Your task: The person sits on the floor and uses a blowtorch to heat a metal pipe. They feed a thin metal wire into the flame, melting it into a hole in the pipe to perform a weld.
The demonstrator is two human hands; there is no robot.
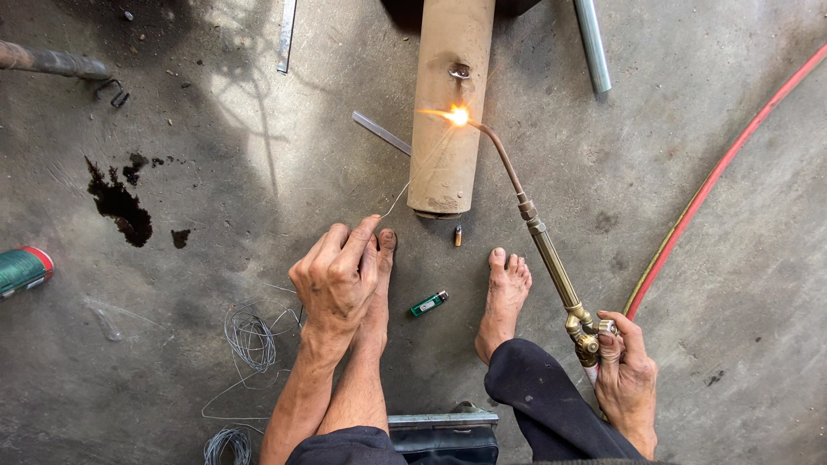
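Right hand [626,370] grips lit torch [551,258]; left hand [336,275] pinches wire [394,202] near green lighter [429,302].

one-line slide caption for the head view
Right hand aims a lit brass torch at a pipe; left hand pinches thin wire.

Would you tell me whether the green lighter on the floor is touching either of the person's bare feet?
Apart. The head view shows the green lighter lying on bare concrete floor, with grey floor visible between it and the left foot and the right foot.
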